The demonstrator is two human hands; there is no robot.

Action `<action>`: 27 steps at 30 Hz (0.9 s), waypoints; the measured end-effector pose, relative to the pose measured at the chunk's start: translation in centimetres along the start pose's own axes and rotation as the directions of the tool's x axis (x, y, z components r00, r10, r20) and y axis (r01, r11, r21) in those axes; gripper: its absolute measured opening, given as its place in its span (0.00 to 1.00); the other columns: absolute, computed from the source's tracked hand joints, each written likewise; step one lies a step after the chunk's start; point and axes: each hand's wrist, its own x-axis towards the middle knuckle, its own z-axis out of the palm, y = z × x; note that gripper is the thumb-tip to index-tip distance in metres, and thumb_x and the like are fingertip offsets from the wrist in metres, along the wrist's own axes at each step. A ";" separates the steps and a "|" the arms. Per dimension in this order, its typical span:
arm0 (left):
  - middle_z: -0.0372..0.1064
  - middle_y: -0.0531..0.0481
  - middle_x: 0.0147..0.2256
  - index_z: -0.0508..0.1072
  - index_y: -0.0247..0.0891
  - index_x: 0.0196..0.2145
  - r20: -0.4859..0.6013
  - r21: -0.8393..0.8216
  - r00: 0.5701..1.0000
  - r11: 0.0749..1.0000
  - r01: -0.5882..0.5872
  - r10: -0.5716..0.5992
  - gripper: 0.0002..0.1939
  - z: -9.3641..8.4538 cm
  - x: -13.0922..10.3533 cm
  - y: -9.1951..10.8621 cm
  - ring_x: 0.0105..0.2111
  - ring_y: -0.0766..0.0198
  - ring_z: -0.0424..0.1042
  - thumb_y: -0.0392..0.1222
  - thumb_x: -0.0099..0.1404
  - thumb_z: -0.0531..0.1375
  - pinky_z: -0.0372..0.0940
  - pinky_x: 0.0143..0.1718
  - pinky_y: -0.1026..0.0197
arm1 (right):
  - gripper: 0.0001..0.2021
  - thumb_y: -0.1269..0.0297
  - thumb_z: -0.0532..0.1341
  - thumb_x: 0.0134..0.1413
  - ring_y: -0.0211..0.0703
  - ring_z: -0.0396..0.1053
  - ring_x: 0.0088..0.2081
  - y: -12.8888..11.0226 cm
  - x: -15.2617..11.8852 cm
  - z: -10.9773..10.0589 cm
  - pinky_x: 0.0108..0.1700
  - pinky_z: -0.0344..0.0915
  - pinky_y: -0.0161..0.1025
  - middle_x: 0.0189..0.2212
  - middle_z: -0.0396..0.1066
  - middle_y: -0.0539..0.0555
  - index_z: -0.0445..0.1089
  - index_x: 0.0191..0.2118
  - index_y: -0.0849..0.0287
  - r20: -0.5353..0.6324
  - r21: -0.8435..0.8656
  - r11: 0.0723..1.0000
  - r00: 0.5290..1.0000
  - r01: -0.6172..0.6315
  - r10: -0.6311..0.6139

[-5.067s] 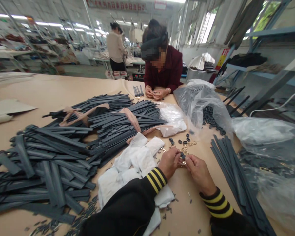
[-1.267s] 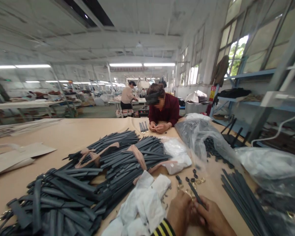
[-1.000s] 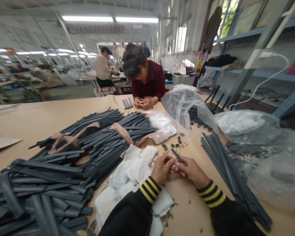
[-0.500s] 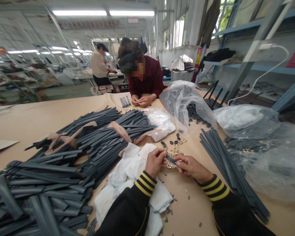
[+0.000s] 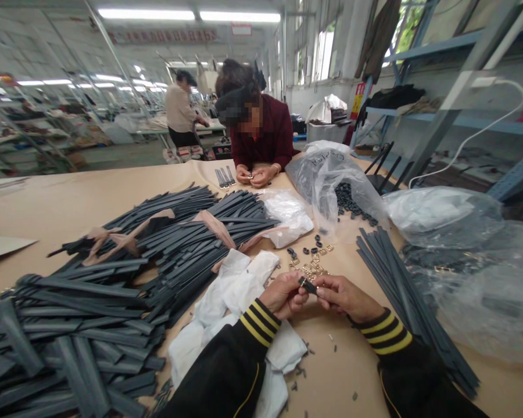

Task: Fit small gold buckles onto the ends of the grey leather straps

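Between my two hands is a short dark strap (image 5: 307, 284) with a bit of gold metal at its left end, perhaps a buckle. My left hand (image 5: 285, 295) pinches the metal end. The fingers of my right hand (image 5: 345, 296) are closed on the strap's other end. Just beyond my fingers lie several gold buckles (image 5: 317, 269) and a few small dark loops (image 5: 314, 251). Crumpled white cloth (image 5: 226, 290) lies beside and under my left forearm. My fingers hide part of the strap.
Bundles of dark straps (image 5: 192, 238) tied with tan strips fill the left. More straps (image 5: 396, 278) lie at right, beside clear plastic bags (image 5: 470, 290). An open bag (image 5: 326, 186) spills dark loops. Across the table, a person in maroon (image 5: 261, 130) handles a small piece.
The strap has turned between my hands, and a gold piece now shows at its left end. My left hand has shifted slightly right and down. The other person's hands now show a small piece.
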 end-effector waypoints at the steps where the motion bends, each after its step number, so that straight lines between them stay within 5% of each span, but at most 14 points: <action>1: 0.54 0.59 0.17 0.59 0.34 0.24 0.000 0.012 1.000 1.000 0.010 -0.010 0.13 0.2 0.0 -0.2 0.13 0.79 0.53 0.42 0.51 0.61 0.44 0.09 0.78 | 0.14 0.54 0.55 0.49 0.26 0.46 0.14 0.0 0.0 0.0 0.15 0.40 0.27 0.17 0.58 0.43 0.64 0.36 0.61 0.000 0.002 1.000 1.000 0.003 -0.003; 7: 0.56 0.58 0.15 0.60 0.33 0.23 -0.109 0.188 0.988 0.979 -0.084 0.106 0.15 1.0 0.4 -1.1 0.12 0.78 0.54 0.46 0.50 0.61 0.47 0.10 0.75 | 0.09 0.58 0.55 0.50 0.25 0.49 0.15 -0.3 -0.1 0.7 0.15 0.43 0.26 0.21 0.62 0.44 0.60 0.33 0.60 -0.060 0.089 0.995 0.997 0.051 -0.046; 15: 0.54 0.60 0.15 0.58 0.34 0.23 -0.045 0.228 0.978 0.955 -0.189 0.204 0.17 1.0 0.4 -0.9 0.12 0.79 0.51 0.49 0.51 0.60 0.47 0.11 0.74 | 0.09 0.61 0.56 0.50 0.30 0.63 0.21 -1.1 -0.1 1.5 0.18 0.57 0.26 0.25 0.68 0.50 0.59 0.32 0.62 -0.083 0.058 0.993 0.991 0.106 -0.101; 21: 0.56 0.59 0.15 0.57 0.35 0.24 -0.024 0.307 0.969 0.925 -0.225 0.244 0.17 0.9 0.5 -1.2 0.13 0.78 0.51 0.50 0.51 0.59 0.48 0.12 0.73 | 0.11 0.58 0.56 0.50 0.29 0.61 0.16 -0.1 0.5 2.1 0.18 0.57 0.28 0.19 0.67 0.47 0.58 0.27 0.61 -0.225 -0.028 0.993 0.968 0.112 -0.115; 27: 0.57 0.58 0.19 0.59 0.35 0.29 -0.093 0.539 0.912 0.791 -0.291 0.399 0.12 0.3 1.0 -1.5 0.15 0.76 0.55 0.47 0.55 0.55 0.55 0.15 0.71 | 0.08 0.61 0.57 0.49 0.29 0.61 0.17 -0.2 0.9 2.3 0.19 0.58 0.29 0.22 0.63 0.44 0.56 0.33 0.57 -0.384 -0.207 0.971 0.903 0.122 -0.195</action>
